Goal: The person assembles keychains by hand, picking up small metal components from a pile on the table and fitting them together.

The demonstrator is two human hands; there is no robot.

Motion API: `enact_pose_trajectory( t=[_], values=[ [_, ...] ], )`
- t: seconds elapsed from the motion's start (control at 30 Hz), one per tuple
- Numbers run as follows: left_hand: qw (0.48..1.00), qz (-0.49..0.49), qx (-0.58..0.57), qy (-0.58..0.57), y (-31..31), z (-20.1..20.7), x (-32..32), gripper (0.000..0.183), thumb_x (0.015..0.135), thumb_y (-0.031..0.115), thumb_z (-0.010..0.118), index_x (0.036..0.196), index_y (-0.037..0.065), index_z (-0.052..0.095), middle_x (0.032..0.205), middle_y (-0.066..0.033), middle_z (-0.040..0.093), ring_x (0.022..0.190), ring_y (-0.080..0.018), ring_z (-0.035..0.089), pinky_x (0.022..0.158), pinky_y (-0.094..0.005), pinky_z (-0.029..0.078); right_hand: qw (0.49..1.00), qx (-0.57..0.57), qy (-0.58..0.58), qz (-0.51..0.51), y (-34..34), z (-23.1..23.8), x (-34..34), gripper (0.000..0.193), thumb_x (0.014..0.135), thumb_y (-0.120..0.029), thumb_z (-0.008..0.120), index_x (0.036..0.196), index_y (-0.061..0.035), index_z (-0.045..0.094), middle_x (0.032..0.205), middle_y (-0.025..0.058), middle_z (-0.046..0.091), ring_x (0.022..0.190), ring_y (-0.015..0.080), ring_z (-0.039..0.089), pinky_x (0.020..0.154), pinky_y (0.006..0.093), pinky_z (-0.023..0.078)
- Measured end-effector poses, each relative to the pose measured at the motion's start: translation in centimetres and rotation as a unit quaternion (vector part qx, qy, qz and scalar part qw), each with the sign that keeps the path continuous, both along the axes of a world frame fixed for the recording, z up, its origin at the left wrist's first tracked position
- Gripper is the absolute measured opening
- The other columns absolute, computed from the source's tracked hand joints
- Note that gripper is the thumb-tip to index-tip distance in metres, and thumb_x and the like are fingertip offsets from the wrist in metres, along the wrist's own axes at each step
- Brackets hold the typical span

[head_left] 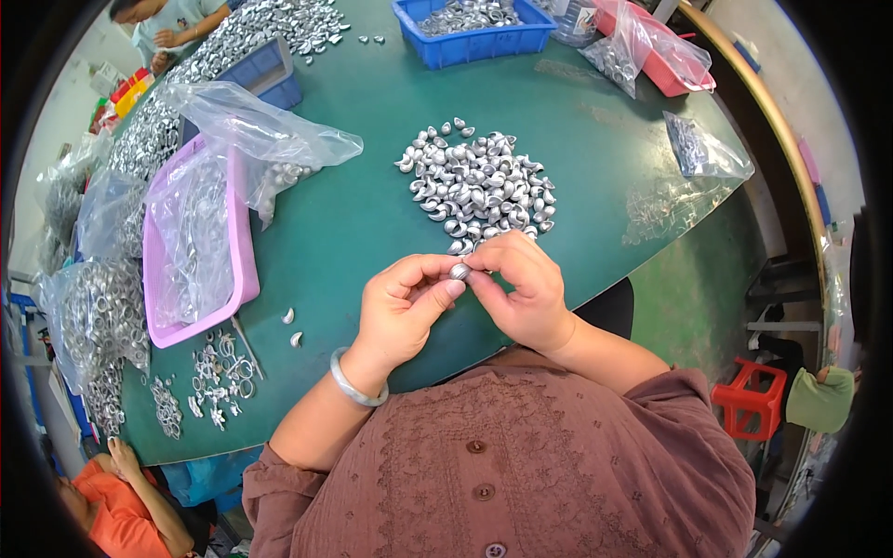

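Observation:
Between the fingertips of both hands is a small, rounded silver metal piece [459, 272] with a grooved surface. My left hand [402, 302] pinches it from the left, thumb and fingers closed. From the other side my right hand [523, 288] grips it too, with fingers curled in. Just beyond them lies a pile of curved, hollow silver metal pieces [479, 181] on the green table [344, 214]. Two loose crescent-shaped pieces [296, 339] rest to the left of my left hand.
On the left a pink tray [246, 251] holds clear plastic bags. Silver rings [223, 372] lie below it. A blue bin [465, 42] and a red tray [674, 84] stand at the far edge. A small bag [702, 149] lies right. Other people sit at far left and lower left.

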State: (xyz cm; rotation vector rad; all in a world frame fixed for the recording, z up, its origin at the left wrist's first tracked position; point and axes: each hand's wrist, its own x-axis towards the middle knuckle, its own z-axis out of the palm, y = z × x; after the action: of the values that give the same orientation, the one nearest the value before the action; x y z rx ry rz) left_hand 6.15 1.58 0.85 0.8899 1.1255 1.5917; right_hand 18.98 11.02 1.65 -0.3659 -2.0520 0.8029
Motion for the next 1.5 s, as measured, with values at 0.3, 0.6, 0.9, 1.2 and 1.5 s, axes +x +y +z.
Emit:
enact_pose_trajectory(
  t=[0.3,0.6,0.9,1.2,1.5],
  values=[
    [0.998,-0.002,0.027,0.053,0.0,-0.5,-0.3,0.022,0.08,-0.002,0.056,0.102,0.001,0.058,0.092,-0.004,0.056,0.08,-0.0099,0.055,0.071,-0.021,0.045,0.979,-0.184,0.033,0.08,-0.1,-0.6,0.4,0.016,0.069,0.005,0.063,0.082,-0.0006,0.057,0.078,0.0078,0.057,0.069,0.0161,0.056,0.061,0.026,0.045],
    [0.996,-0.038,0.004,-0.076,0.1,-0.9,-0.6,0.021,0.083,0.003,0.054,0.104,0.001,0.057,0.089,-0.0074,0.06,0.077,-0.0136,0.057,0.068,-0.0246,0.048,0.991,-0.122,0.02,0.054,0.1,0.2,0.7,0.016,0.069,0.005,0.063,0.083,-0.0011,0.057,0.078,0.0078,0.057,0.069,0.0181,0.056,0.06,0.0271,0.045],
    [0.979,-0.072,-0.018,-0.191,0.1,-0.9,-1.1,0.022,0.084,0.007,0.052,0.105,0.003,0.054,0.09,-0.0091,0.06,0.079,-0.0164,0.059,0.069,-0.0267,0.049,0.994,0.043,-0.09,-0.037,2.2,-0.7,2.1,0.019,0.064,0.002,0.063,0.08,-0.0046,0.056,0.079,0.0074,0.056,0.074,0.0246,0.053,0.066,0.0322,0.042],
    [0.963,-0.019,-0.051,-0.262,0.4,-0.2,-1.8,0.022,0.084,0.007,0.046,0.104,-0.001,0.051,0.097,-0.0091,0.057,0.085,-0.0164,0.056,0.075,-0.0268,0.047,0.969,0.138,-0.202,0.012,1.4,-0.6,1.9,0.021,0.06,-0.008,0.067,0.079,-0.0087,0.058,0.098,0.006,0.05,0.094,0.0253,0.045,0.081,0.0384,0.034],
    [0.972,-0.009,-0.203,-0.114,0.5,0.0,-1.6,0.014,0.083,0.012,0.052,0.094,0.002,0.054,0.067,0.001,0.05,0.054,-0.0042,0.042,0.045,-0.0159,0.032,0.966,0.158,-0.203,0.002,1.2,-1.5,0.9,0.018,0.062,-0.002,0.061,0.08,-0.0041,0.059,0.1,0.0068,0.051,0.098,0.0262,0.044,0.084,0.0396,0.033]
  ],
)
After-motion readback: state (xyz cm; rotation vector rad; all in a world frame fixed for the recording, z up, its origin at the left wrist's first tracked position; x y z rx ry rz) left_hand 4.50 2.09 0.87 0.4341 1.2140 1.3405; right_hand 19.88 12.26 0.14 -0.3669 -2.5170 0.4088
